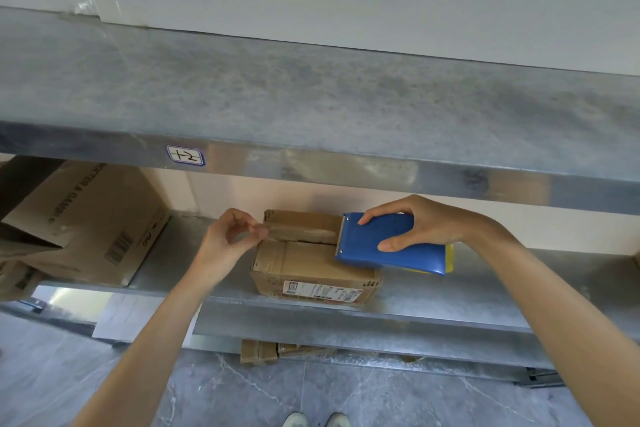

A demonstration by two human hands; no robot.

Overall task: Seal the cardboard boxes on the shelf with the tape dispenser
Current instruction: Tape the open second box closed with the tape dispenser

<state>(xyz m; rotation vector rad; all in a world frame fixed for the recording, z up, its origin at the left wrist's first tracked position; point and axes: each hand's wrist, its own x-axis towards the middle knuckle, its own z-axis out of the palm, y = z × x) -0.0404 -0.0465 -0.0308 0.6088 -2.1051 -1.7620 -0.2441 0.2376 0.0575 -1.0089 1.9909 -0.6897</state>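
A small cardboard box (304,263) with a white shipping label on its front sits on the metal shelf (467,291). My right hand (415,225) grips a blue tape dispenser (391,244) over the box's right end, blade toward the left. A strip of clear tape (301,230) runs from the blade leftward across the box top. My left hand (230,236) pinches the free end of that tape at the box's left edge.
A larger open cardboard box (86,218) lies tilted on the same shelf at the left. An upper shelf (311,107) with a handwritten label overhangs the work. Flattened cardboard (259,352) lies under the lower shelf. Grey tiled floor and my shoes are below.
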